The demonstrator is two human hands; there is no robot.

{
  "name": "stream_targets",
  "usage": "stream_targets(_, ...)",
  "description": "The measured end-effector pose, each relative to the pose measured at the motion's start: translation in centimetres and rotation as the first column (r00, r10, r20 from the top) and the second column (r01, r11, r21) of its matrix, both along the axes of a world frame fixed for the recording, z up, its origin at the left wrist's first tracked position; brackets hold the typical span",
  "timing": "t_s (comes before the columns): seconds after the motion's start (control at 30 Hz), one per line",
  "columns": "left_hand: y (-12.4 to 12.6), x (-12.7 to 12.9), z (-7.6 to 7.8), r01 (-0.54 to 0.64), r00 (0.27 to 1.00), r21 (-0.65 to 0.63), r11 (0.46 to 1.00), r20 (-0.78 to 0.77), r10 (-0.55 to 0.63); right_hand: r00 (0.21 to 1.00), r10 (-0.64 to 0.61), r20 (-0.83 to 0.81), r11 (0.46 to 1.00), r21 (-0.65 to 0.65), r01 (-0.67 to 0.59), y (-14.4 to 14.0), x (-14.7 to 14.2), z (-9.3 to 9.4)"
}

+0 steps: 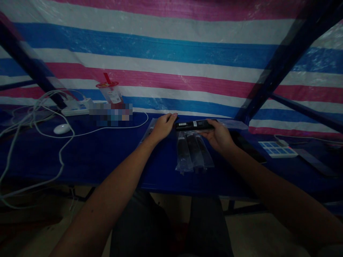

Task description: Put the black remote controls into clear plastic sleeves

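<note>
Holding a long black stick (195,125) level above the blue desk (107,153), the right hand (218,136) has its fingers wrapped around the right end, while the left hand (162,125) rests fingertips near the left end, whether pinching it I cannot tell. Clear bags with dark strips (193,151) lie just below. Steadying both ends and keeping the stick flat looks wisest, away from the white cable (88,134).
</note>
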State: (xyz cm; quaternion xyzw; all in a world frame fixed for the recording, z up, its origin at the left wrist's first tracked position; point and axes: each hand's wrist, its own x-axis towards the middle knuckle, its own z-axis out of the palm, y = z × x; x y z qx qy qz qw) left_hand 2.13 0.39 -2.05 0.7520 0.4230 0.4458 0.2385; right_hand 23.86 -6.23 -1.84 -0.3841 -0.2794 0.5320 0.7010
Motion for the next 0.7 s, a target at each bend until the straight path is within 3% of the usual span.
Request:
stream_targets(0.53, 0.14, -0.28, -0.09, 0.056, 0.994, -0.083, 0.995, 0.095, -0.048, 1.000, 0.005, 0.010, 0.999, -0.032, -0.005, -0.27, -0.16, 0.22)
stream_targets(0.7, -0.07, -0.32, 0.15, 0.052, 0.998, -0.032, 0.998, 0.044, -0.051, 1.000, 0.005, 0.017, 1.000, -0.024, -0.005, -0.16, -0.09, 0.04)
